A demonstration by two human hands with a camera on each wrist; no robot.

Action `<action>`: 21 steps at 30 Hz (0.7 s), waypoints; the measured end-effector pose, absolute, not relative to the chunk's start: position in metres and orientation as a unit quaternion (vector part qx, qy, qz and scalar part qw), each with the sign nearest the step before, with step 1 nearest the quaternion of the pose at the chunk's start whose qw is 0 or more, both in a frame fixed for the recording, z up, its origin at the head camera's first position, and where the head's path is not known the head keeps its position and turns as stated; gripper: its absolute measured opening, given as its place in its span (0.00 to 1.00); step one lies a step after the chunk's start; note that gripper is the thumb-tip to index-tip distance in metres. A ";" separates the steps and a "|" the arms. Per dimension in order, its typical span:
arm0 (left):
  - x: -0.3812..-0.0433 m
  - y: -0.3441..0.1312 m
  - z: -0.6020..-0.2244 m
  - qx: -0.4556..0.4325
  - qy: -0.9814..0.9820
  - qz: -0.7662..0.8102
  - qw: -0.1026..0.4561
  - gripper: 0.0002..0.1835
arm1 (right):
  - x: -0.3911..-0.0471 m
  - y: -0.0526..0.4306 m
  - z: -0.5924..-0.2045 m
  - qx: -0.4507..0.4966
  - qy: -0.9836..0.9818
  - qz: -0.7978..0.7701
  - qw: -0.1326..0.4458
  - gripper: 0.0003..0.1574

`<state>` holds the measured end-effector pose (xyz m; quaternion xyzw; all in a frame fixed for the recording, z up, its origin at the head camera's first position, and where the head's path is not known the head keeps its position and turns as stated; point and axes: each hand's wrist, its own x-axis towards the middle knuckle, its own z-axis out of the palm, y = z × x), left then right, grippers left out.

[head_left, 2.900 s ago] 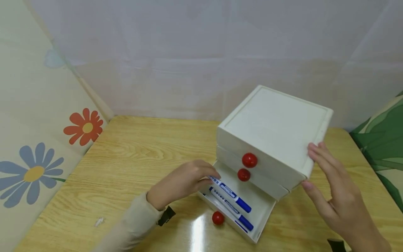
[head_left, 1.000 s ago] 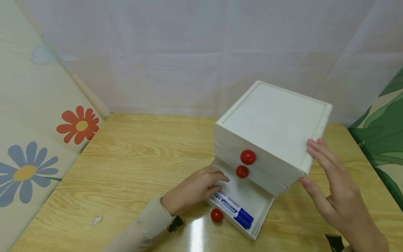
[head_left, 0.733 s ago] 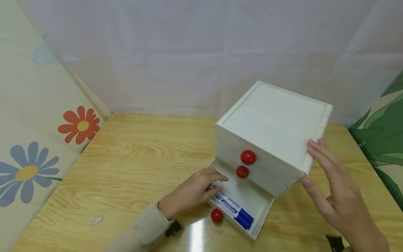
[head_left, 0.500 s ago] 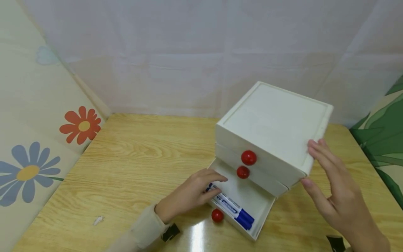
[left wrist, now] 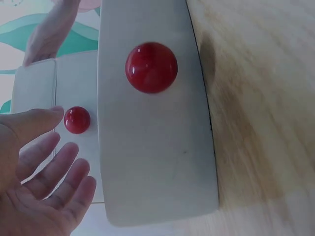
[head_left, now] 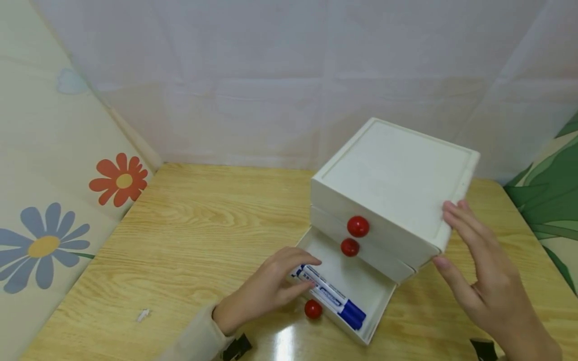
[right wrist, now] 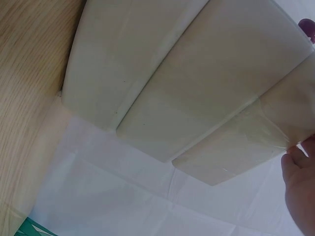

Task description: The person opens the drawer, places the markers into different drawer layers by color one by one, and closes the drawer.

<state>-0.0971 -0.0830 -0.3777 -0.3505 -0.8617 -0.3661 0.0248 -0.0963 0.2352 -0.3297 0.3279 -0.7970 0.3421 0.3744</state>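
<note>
Two blue-capped whiteboard markers [head_left: 333, 298] lie side by side in the pulled-out bottom drawer [head_left: 378, 321] of a white drawer unit [head_left: 397, 175]. My left hand [head_left: 266, 288] hovers at the drawer's left front corner, over the markers' far ends, thumb and fingers apart. The left wrist view shows that hand [left wrist: 47, 172] holding nothing, beside the red knobs. My right hand [head_left: 487, 276] rests on the unit's right side, fingertips on the top edge and thumb at the front corner. In the right wrist view its fingers [right wrist: 290, 164] touch the unit's edge.
The upper two drawers, with red round knobs [head_left: 358, 226], are pushed in. The bottom drawer's red knob [head_left: 313, 309] faces the near left. A small white scrap [head_left: 143, 315] lies on the wooden table [head_left: 203, 215]. A pale curtain hangs behind.
Earlier my left hand held one marker tilted above the other; both now lie in the drawer. The left hand has let go and drawn back leftward. My right hand has stayed on the unit.
</note>
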 end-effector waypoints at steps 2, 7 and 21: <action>-0.094 -0.084 -0.378 -0.350 -0.861 -0.368 0.035 0.22 | -0.096 0.235 -0.329 0.327 -0.799 0.341 0.373 0.39; -0.087 -0.089 -0.381 -0.345 -0.856 -0.381 0.048 0.22 | -0.096 0.236 -0.328 0.327 -0.800 0.340 0.372 0.40; -0.069 -0.094 -0.390 -0.345 -0.846 -0.403 0.056 0.16 | -0.095 0.236 -0.328 0.324 -0.806 0.337 0.363 0.40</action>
